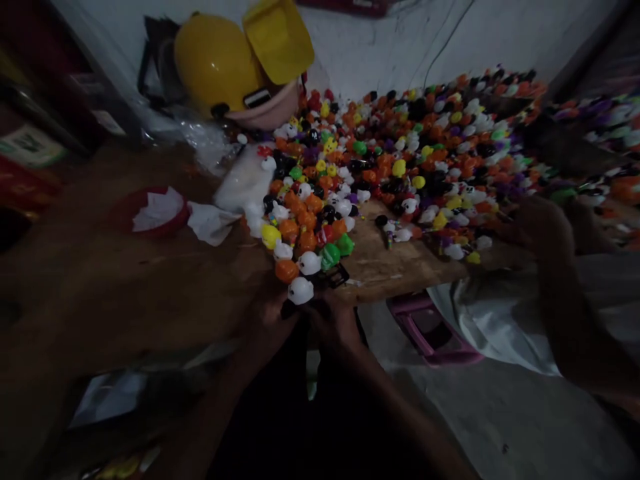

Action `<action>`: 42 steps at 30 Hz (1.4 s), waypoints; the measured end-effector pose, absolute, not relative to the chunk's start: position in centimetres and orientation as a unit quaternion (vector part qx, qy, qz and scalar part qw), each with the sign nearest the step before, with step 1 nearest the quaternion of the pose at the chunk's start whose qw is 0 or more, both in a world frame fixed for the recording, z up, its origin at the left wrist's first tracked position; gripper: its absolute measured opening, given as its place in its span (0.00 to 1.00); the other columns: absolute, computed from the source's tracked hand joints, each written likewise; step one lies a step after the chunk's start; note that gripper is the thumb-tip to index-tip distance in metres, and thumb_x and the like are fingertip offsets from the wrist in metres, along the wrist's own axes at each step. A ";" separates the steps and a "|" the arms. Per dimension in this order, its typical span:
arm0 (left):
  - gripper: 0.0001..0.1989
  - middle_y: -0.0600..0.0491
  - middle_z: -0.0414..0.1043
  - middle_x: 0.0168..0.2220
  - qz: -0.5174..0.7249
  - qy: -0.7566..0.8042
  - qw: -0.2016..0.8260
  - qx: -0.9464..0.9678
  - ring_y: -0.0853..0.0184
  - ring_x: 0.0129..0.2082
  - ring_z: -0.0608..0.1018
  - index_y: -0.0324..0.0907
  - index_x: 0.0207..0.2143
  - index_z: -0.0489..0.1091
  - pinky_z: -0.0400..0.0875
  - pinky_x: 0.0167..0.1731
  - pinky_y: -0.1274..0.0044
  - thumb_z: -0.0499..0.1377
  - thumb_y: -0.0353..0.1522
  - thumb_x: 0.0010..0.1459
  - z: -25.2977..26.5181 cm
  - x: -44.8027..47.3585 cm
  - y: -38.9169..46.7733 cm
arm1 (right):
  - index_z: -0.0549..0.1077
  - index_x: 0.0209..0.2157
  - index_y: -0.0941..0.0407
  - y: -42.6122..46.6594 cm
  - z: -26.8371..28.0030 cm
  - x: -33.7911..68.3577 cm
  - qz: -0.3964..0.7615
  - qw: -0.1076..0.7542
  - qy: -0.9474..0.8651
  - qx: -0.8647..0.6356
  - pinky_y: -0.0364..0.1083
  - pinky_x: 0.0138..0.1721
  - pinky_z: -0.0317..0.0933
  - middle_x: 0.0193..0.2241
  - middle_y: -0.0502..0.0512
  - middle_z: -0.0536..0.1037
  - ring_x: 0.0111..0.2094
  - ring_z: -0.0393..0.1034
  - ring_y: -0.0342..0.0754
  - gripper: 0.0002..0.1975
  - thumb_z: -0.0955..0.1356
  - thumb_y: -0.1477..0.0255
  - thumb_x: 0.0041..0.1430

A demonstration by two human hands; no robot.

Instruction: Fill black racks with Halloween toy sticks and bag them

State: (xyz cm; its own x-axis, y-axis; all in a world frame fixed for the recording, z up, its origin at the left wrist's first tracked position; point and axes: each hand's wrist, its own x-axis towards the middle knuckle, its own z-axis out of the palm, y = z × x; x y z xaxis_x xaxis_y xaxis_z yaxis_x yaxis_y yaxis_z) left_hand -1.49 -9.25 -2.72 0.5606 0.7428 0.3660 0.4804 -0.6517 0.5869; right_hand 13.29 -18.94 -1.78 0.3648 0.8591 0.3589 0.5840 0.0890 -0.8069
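Note:
At the near edge of the table, my left hand point(273, 312) is closed at the dark part just below a small white toy head point(301, 291) with black dots. My right hand point(337, 321) is closed close beside it, around something dark that the dim light hides. Just beyond my fingers lies a heap of small toy heads, among them an orange one point(287, 271), another white one point(309, 263) and a green one point(330, 256). A black plastic frame-like piece point(337, 275) rests next to my right hand.
A large pile of coloured toy heads point(440, 153) spreads along the wall. At the right, another person's hand point(540, 223) reaches into it. A yellow helmet-like object point(217, 60) sits in a pink basin point(273, 110). A red bowl point(150, 215) holds white paper. A pink plastic stool point(433, 330) stands below.

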 end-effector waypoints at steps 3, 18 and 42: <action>0.10 0.46 0.83 0.39 0.337 0.341 0.186 0.857 0.55 0.39 0.84 0.43 0.40 0.79 0.81 0.45 0.67 0.62 0.39 0.64 -2.9 -0.9 -9.9 | 0.79 0.42 0.52 -20.9 -0.8 17.3 0.074 0.509 -0.512 -0.689 0.49 0.40 0.73 0.37 0.54 0.84 0.37 0.80 0.52 0.07 0.68 0.69 0.66; 0.13 0.45 0.83 0.41 0.337 0.342 0.126 0.868 0.52 0.39 0.85 0.41 0.48 0.77 0.81 0.39 0.64 0.62 0.35 0.62 -3.8 -1.9 -9.2 | 0.80 0.42 0.59 -5.0 1.6 30.6 -0.041 0.182 -0.543 -0.819 0.49 0.40 0.60 0.40 0.65 0.80 0.40 0.73 0.55 0.12 0.65 0.75 0.63; 0.07 0.50 0.84 0.43 0.275 0.318 0.259 0.869 0.60 0.43 0.85 0.42 0.41 0.80 0.81 0.47 0.72 0.68 0.33 0.60 -1.8 -1.8 -8.0 | 0.80 0.30 0.54 -20.1 0.1 16.9 0.213 0.603 -0.364 -0.677 0.50 0.39 0.73 0.30 0.53 0.83 0.35 0.77 0.52 0.13 0.75 0.58 0.54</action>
State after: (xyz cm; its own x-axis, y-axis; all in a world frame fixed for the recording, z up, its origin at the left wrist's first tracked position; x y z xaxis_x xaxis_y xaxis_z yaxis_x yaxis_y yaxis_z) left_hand -1.75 -8.00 -1.78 0.6462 0.6960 0.3132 0.4109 -0.6630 0.6258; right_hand 16.90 -20.15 0.10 0.6442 0.7497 0.1513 0.2364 -0.0070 -0.9716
